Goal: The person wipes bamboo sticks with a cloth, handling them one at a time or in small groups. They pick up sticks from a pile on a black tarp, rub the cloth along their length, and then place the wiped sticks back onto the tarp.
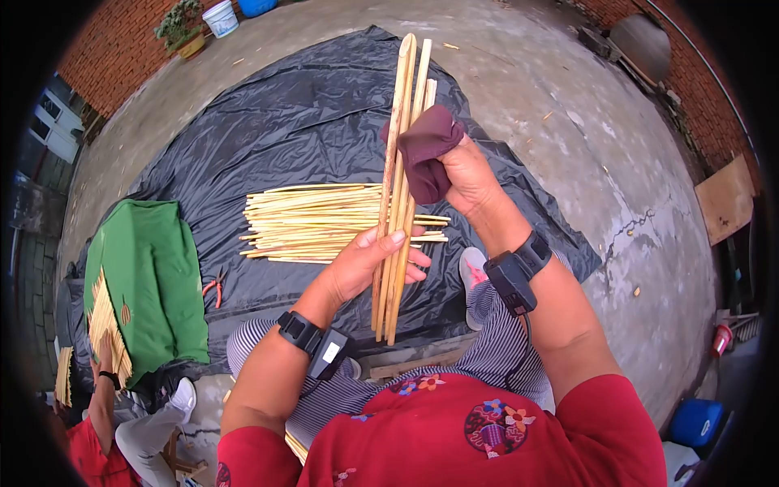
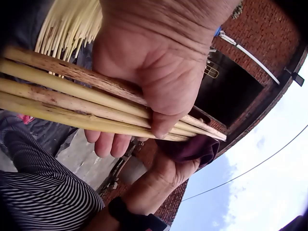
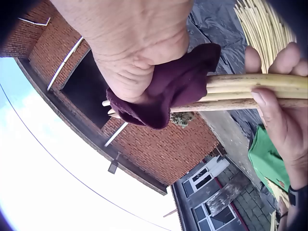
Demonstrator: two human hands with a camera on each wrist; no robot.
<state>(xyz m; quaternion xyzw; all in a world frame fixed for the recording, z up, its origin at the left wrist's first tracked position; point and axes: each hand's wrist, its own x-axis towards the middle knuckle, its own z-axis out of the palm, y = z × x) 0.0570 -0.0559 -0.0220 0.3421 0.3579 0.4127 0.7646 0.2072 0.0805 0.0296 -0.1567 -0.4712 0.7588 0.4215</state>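
Note:
My left hand [image 1: 361, 266] grips several long pale-yellow plant stalks [image 1: 388, 304] near their lower ends, thumb across the front. They stand slanted, away from my body, with obliquely cut tips at the top. Higher up, my right hand [image 1: 472, 180] holds a dark purple cloth [image 1: 428, 150] wrapped against the same stalks. In the right wrist view the cloth [image 3: 178, 91] covers part of the bundle, and the stalk tips poke out past it. Behind the bundle, a pile of similar stalks [image 1: 304, 221] lies on a black plastic sheet [image 1: 316, 105].
Left of the pile are red-handled pliers [image 1: 215, 290] and a green cloth [image 1: 154, 284]. Another person's hand [image 1: 106, 353] rests by a mat of stalks [image 1: 101, 321] there. A potted plant [image 1: 180, 28] and a white bucket [image 1: 221, 18] stand at the far wall.

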